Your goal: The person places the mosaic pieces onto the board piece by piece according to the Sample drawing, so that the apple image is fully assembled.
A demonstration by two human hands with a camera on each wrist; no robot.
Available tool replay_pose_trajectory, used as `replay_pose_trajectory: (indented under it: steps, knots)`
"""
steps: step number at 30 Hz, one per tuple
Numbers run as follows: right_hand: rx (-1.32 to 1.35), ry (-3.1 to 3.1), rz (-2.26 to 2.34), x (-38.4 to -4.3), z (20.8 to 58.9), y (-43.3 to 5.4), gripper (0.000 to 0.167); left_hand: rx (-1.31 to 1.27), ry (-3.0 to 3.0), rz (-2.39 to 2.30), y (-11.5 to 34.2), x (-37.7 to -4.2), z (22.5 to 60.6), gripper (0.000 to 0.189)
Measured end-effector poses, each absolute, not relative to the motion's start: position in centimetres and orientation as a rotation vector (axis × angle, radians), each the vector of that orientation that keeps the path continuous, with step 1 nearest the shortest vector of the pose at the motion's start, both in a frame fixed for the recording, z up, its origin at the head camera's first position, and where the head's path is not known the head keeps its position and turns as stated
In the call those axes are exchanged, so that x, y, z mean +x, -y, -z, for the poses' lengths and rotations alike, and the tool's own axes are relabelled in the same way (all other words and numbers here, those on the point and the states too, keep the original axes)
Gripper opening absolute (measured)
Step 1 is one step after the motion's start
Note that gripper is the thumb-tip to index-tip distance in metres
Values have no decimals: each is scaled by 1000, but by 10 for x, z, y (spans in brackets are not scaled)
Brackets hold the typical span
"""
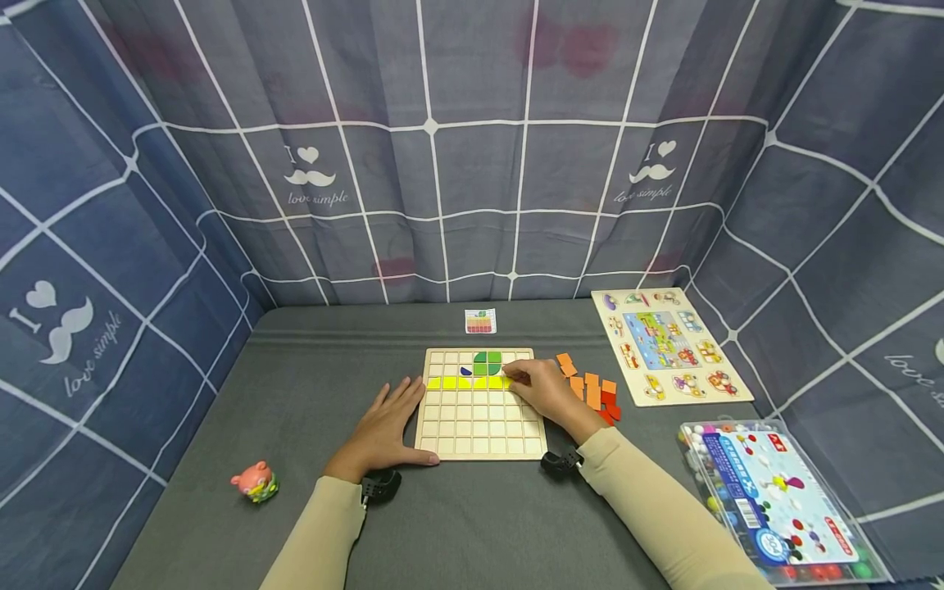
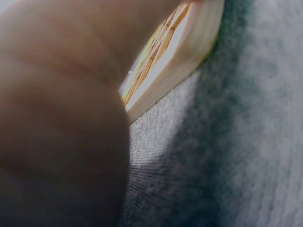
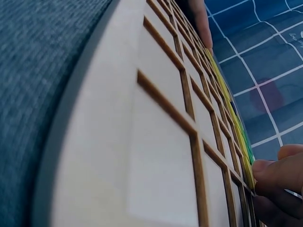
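A wooden grid board (image 1: 481,428) lies flat on the grey table. A row of yellow pieces (image 1: 462,383) crosses its upper part, with green pieces (image 1: 483,369) and a small dark blue piece (image 1: 465,372) above. My left hand (image 1: 383,430) rests at the board's left side, fingers spread, thumb along the lower left corner. At the right end of the yellow row, my right hand (image 1: 547,393) has its thumb and fingers bent together. In the right wrist view, its thumb (image 3: 267,171) pinches the end yellow piece (image 3: 248,174); the other fingertips are partly hidden.
Orange tiles (image 1: 592,391) and red tiles (image 1: 609,410) lie loose right of the board. A patterned card (image 1: 481,321) lies behind it. Farther right are a picture puzzle board (image 1: 671,348) and a clear box of colored balls (image 1: 782,500). A pink pig figurine (image 1: 256,482) stands left.
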State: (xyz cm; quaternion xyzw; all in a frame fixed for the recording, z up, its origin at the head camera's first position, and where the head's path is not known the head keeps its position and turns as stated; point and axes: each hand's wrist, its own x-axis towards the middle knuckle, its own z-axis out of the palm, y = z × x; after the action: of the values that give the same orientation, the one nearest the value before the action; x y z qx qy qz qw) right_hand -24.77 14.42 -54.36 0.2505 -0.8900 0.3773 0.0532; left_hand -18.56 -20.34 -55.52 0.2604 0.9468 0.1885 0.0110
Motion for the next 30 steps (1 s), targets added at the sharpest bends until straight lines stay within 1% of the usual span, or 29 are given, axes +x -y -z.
replay_pose_trajectory:
  steps: [5, 11, 19, 25, 30]
  knots:
    - [748, 2682, -1174, -247, 544, -147, 33, 819, -2960, -598, 203, -186, 557, 140]
    - [668, 2671, -1221, -245, 542, -154, 28, 817, -2970, -604, 203, -186, 558, 140]
    - [595, 2569, -1242, -253, 534, -175, 25, 804, -2975, -606, 202, -185, 559, 139]
    - [491, 2543, -1228, -261, 529, -200, 28, 817, -2975, -602, 202, -186, 559, 138]
    - [397, 2648, -1165, -265, 529, -219, 32, 790, -2964, -586, 202, -186, 557, 140]
